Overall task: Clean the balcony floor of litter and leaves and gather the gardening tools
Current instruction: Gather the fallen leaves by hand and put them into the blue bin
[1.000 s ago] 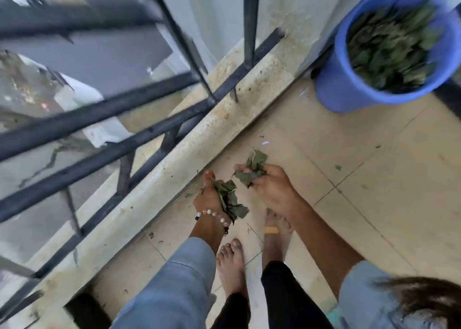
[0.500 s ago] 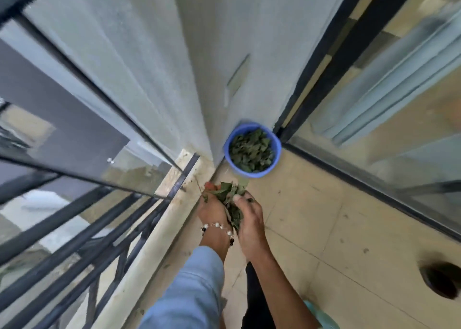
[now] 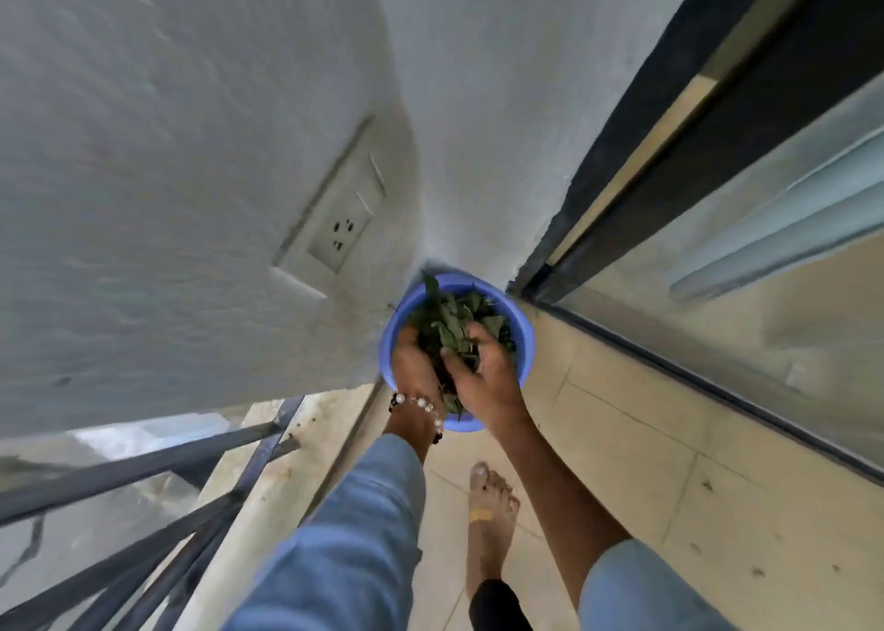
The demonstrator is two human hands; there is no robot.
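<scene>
At the lower centre of the frame, a loose light-blue denim sleeve (image 3: 349, 535) is covering the person's left arm down to the wrist, where a bracelet of round white pearl-like beads and small dark beads (image 3: 421, 403) is circling just below the left hand (image 3: 414, 360). At the lower right, a second light-blue denim sleeve (image 3: 636, 587) is sitting pushed up, leaving the forearm bare behind the right hand (image 3: 483, 372). Between the arms, a bare foot (image 3: 490, 520) is wearing a small tan adhesive plaster (image 3: 480, 515), and a black trouser cuff (image 3: 497, 606) is showing at the bottom edge.
</scene>
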